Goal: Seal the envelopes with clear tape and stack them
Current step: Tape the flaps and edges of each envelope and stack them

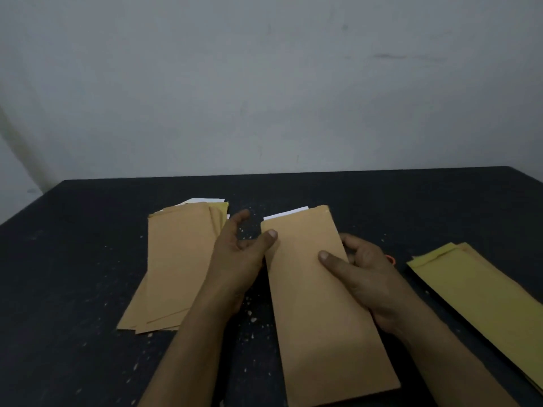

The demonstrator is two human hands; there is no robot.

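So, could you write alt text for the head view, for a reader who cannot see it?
The left hand and the right hand hold a long brown paper envelope by its sides, thumbs on top, a white sheet showing at its far end. On the dark speckled table, brown envelopes lie piled at left, yellowish envelopes at right.

Envelope [320, 304] centre of tabletop [73, 259]; envelope pile [173, 265] to left; second pile [482, 298] to right.
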